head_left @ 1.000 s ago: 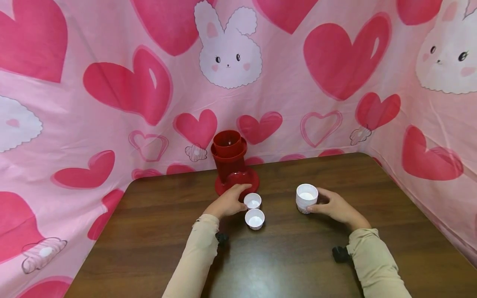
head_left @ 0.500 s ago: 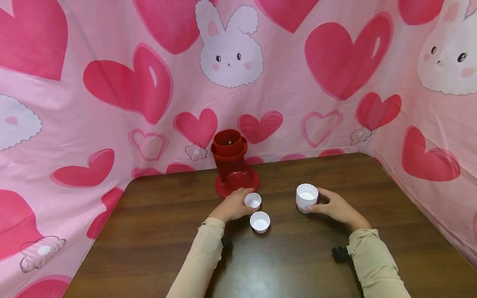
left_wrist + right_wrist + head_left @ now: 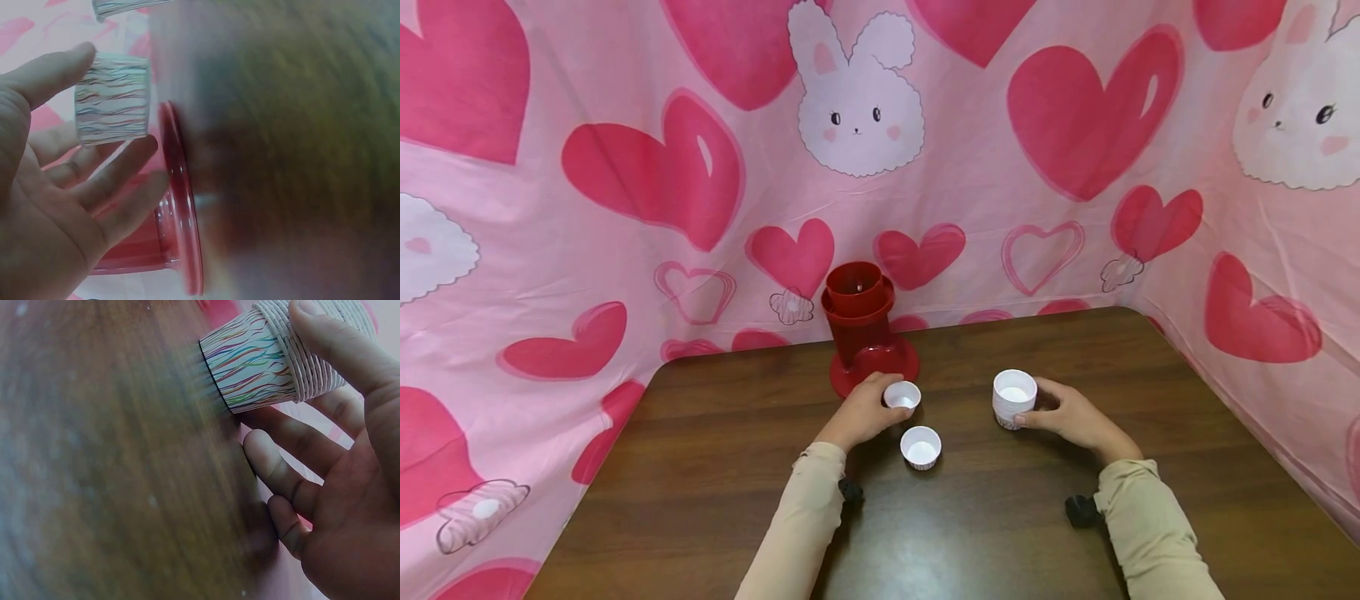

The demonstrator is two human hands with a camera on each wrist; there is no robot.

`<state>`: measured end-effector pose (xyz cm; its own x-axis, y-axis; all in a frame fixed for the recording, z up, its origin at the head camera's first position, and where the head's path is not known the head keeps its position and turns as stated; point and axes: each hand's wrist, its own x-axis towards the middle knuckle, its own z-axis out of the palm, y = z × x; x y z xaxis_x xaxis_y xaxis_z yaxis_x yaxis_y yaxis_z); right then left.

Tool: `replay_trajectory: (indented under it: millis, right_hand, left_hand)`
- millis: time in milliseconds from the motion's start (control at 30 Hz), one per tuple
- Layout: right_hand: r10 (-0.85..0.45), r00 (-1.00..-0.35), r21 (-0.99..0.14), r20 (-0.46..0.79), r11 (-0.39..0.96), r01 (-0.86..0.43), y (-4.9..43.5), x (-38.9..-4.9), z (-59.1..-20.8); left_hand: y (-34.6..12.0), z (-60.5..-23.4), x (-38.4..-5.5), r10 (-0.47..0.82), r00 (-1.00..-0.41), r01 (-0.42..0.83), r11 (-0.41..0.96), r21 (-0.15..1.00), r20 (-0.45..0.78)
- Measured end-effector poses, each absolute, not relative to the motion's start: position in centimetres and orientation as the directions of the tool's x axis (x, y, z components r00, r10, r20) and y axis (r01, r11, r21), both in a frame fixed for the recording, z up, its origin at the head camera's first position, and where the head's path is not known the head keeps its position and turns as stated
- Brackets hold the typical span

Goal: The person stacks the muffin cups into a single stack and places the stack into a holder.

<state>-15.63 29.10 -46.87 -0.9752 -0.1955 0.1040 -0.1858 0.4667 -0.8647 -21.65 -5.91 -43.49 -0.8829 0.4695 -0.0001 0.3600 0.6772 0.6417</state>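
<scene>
A small white paper baking cup (image 3: 902,395) is pinched between the thumb and fingers of my left hand (image 3: 859,410), just in front of the red stand. Coloured wavy lines run over the wall of this cup (image 3: 112,100) in the left wrist view, where it sits clear of the tabletop. A second paper cup (image 3: 921,448) stands upright on the table, nearer to me. To the right, my right hand (image 3: 1069,413) grips a nested stack of the same cups (image 3: 1014,400). The stack's several rolled rims lie under my thumb (image 3: 344,344) in the right wrist view.
The red plastic stand (image 3: 859,333), with a cylinder on a round base, is at the back of the brown wooden table (image 3: 970,533). A pink cloth (image 3: 715,50) with hearts and rabbits hangs behind and along the sides.
My left hand shifted right and took hold of the farther cup, which has risen slightly. The nearer cup slid a little right and toward me. The right hand and stack stayed in place.
</scene>
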Motion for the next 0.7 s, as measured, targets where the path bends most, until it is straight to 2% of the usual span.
replay_trajectory:
  millis: [300, 700]
  right_hand:
    - [-0.199, -0.975, -0.875, 0.101, 0.449, -0.183, 29.2, -15.6, -47.2]
    - [-0.196, -0.978, -0.879, 0.072, 0.450, -0.155, 29.2, -15.7, -46.9]
  left_hand:
    - [-5.5, -42.7, -21.5, 0.463, -0.885, 0.352, 0.601, 0.717, 0.047]
    - [-3.7, -41.5, -21.3, 0.434, -0.899, 0.333, 0.584, 0.740, 0.061]
